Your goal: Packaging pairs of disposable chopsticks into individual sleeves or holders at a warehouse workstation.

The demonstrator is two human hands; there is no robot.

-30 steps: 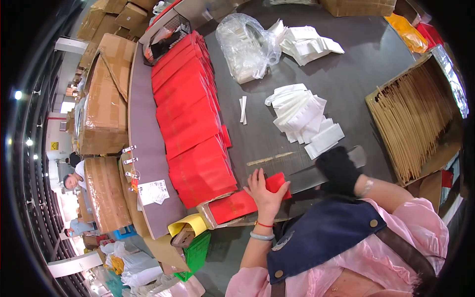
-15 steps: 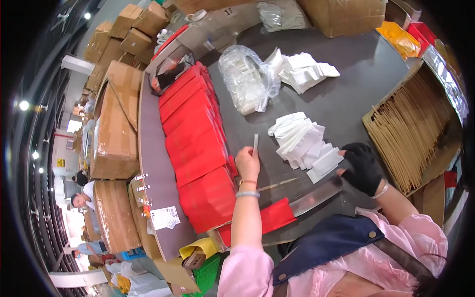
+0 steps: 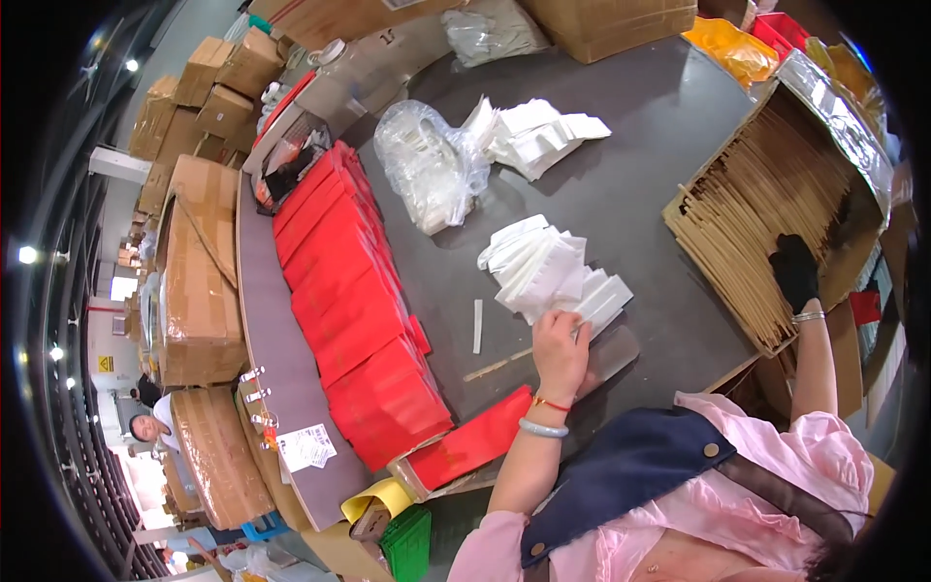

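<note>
My left hand (image 3: 561,357) is at the near end of a fanned pile of white flat packets (image 3: 535,260), fingers closed on the edge of the nearest white packet (image 3: 603,299). Left of the pile, a thin white strip (image 3: 477,327) lies on the table. Below my left wrist, a red flat pouch (image 3: 475,436) lies beside a shiny translucent flat piece (image 3: 613,357). My right hand (image 3: 795,274), in a black fingerless glove, reaches into an open box on the right. Its fingers are slightly apart against thin brown card pieces (image 3: 752,233) packed on edge.
Overlapping red pouches (image 3: 339,262) run down the table's left side. A clear plastic bag (image 3: 432,160) and more white packets (image 3: 548,136) lie farther back. Cartons (image 3: 621,24) and a yellow bag (image 3: 732,50) stand at the far edge. A person (image 3: 155,422) is in the left background.
My left hand has let go of the white strip, now on the table, and moved right to the packets. My right hand has moved from beside the pile into the box of brown card.
</note>
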